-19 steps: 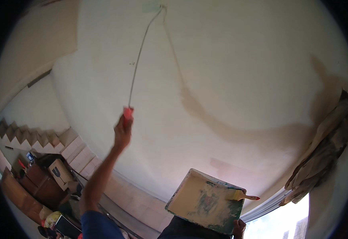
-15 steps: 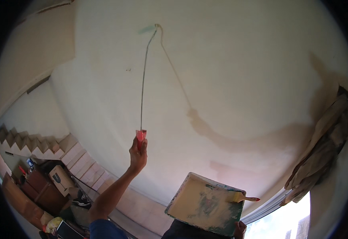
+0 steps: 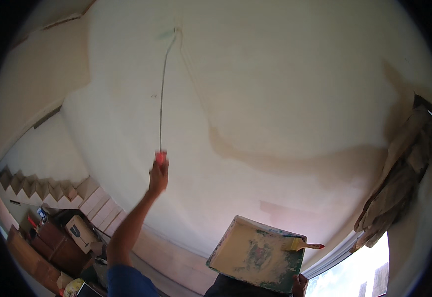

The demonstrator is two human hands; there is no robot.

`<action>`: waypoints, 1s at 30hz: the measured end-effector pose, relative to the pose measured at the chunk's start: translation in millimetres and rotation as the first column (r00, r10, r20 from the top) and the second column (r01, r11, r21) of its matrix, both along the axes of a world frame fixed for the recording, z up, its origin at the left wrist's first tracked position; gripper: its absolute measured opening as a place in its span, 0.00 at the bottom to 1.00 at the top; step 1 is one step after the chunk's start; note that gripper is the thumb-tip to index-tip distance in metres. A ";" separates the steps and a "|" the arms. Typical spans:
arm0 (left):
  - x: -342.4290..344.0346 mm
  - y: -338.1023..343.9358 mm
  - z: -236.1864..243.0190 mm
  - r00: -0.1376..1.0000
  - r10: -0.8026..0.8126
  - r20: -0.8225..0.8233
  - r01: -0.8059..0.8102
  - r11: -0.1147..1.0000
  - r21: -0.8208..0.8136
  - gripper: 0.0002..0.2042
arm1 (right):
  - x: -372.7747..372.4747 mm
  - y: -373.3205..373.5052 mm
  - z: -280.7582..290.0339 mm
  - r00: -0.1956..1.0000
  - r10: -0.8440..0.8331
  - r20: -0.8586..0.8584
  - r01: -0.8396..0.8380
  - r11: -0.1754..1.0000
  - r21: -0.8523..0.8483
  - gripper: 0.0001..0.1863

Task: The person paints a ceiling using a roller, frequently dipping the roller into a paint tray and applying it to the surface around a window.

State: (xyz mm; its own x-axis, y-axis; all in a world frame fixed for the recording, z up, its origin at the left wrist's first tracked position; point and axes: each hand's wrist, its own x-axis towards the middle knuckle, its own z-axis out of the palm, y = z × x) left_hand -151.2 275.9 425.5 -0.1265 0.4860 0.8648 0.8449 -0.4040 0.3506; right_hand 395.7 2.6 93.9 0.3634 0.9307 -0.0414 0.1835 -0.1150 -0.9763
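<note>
High up at the left, my left hand (image 3: 158,178) is closed around the red handle of a long-framed paint roller (image 3: 162,94). Its thin wire rises to a small, greenish roller head that lies against the pale wall (image 3: 275,89). Low at the right, my right hand (image 3: 300,285) grips the edge of a paint tray (image 3: 275,279), with most of its fingers hidden by the tray. Cream paint coats the tray, with dark green patches showing through. A paintbrush (image 3: 305,245) with a red-tipped handle rests across the tray's right side, its bristles inside.
A staircase (image 3: 42,190) climbs along the lower left, above stacked furniture and a cardboard box (image 3: 79,234). Brown cloth (image 3: 399,183) hangs at the right, over a bright window (image 3: 354,272). My arm's shadow falls on the wall.
My left hand and the roller have moved left and slightly up along the wall. The tray, the brush and my right hand have barely shifted.
</note>
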 end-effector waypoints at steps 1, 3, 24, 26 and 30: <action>-2.7 -15.3 -23.8 0.999 -0.044 0.027 0.046 0.997 -0.060 0.18 | -0.8 0.2 0.9 1.000 -0.001 -0.001 0.001 1.000 0.002 0.15; -21.5 -41.2 -56.8 0.993 0.007 0.117 0.021 0.972 -0.236 0.16 | -1.4 0.8 2.0 1.000 0.001 -0.003 -0.001 1.000 0.011 0.15; -14.3 -72.4 -35.7 1.000 0.018 -0.005 -0.019 0.991 -0.132 0.14 | -8.8 0.9 35.7 1.000 0.008 -0.025 -0.008 1.000 -0.025 0.12; -17.8 -46.0 10.0 1.000 -0.005 -0.014 0.004 0.997 -0.082 0.15 | -4.2 2.5 29.4 1.000 0.005 -0.015 -0.006 0.999 -0.034 0.13; -33.6 -2.2 145.4 0.985 0.116 -0.128 -0.123 0.992 -0.040 0.22 | -4.0 3.5 18.3 1.000 0.028 -0.014 -0.029 0.997 -0.066 0.15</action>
